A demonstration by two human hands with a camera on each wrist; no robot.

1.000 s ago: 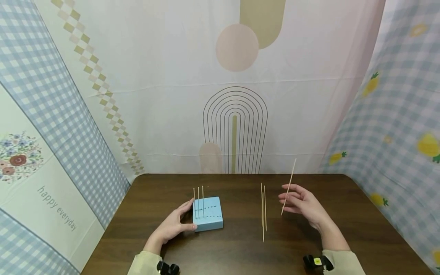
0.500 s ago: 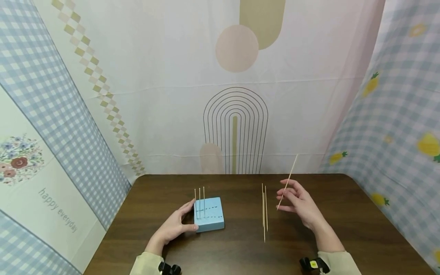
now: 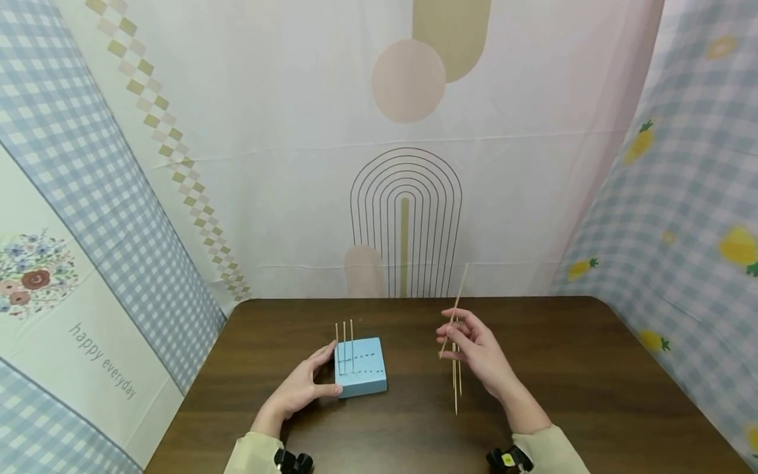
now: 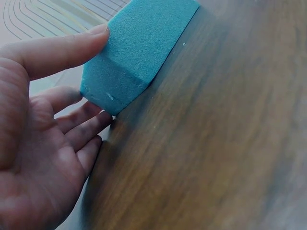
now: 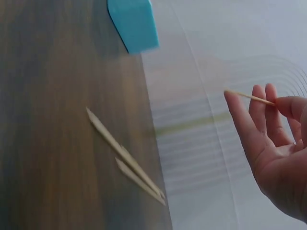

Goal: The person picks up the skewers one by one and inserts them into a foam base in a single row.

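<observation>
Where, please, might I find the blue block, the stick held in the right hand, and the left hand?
Blue block [image 3: 364,365]: head view, on its top face.
Held stick [image 5: 250,97]: right wrist view, mid-length of its visible part.
Left hand [image 4: 42,141]: left wrist view, on the palm.

At six o'clock there is a table [image 3: 408,428] of dark brown wood, with rounded far corners. At twelve o'clock hangs a white cloth [image 3: 284,197] like a wall, printed with a pink circle [image 3: 408,81] and, below it, an arch [image 3: 405,230] of thin lines. At nine o'clock, a blue checked cloth [image 3: 65,112] carries flowers [image 3: 35,278] and the words "happy everyday" [image 3: 103,361]. At three o'clock, another checked cloth [image 3: 687,197] shows yellow pineapples [image 3: 739,247]. The light is soft.
</observation>
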